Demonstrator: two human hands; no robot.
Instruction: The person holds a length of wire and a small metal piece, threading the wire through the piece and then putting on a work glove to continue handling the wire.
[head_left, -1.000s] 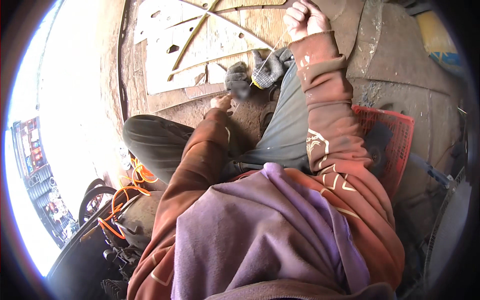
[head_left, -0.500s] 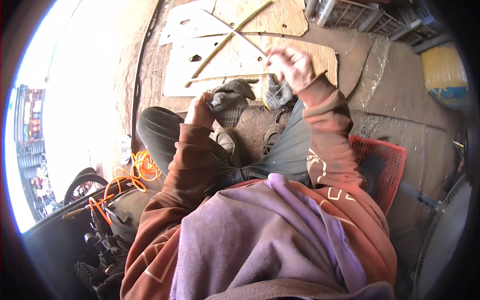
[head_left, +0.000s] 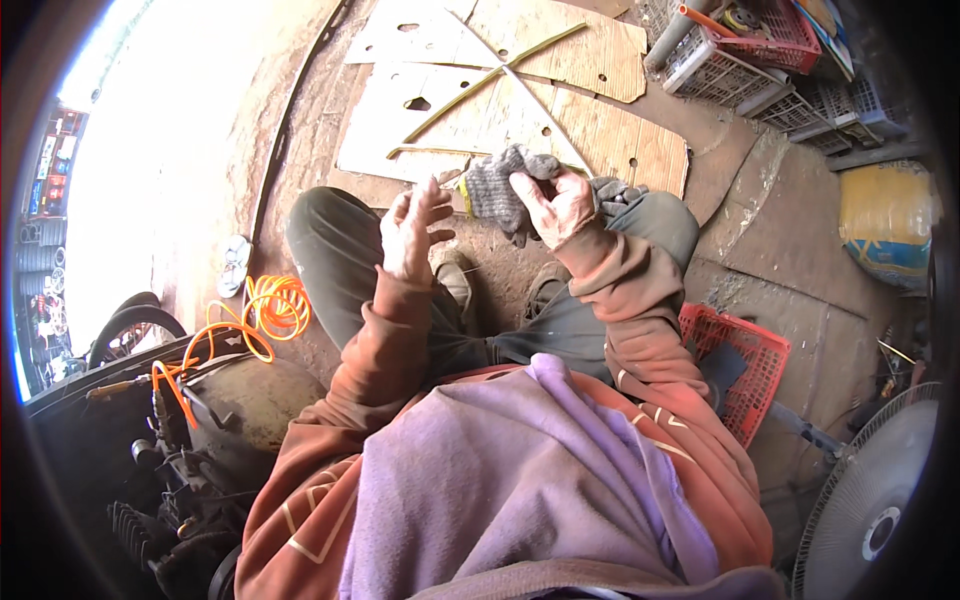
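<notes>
Down below you, the cardboard sheets (head_left: 600, 130) cover the biggest stretch of ground ahead of your knees, their ragged edges ending at bare dirt on the left and near the plastic crates (head_left: 740, 60) at the upper right. To your right sits a red basket (head_left: 745, 365) close against your thigh, and beyond it a white fan (head_left: 870, 500) at the lower right rim. On your left an orange hose (head_left: 265, 310) coils beside a dark engine block (head_left: 200, 430), crowding that side. That leaves the open room mostly straight ahead, over the cardboard, where thin metal strips (head_left: 490, 80) lie crossed. Your right hand (head_left: 560, 205) is clenched on a grey knit glove (head_left: 495, 190), holding it up between your knees, just above your shoes. Your left hand (head_left: 415, 230) is raised beside it with fingers spread and loose, grasping nothing, its fingertips near the glove's cuff edge
</notes>
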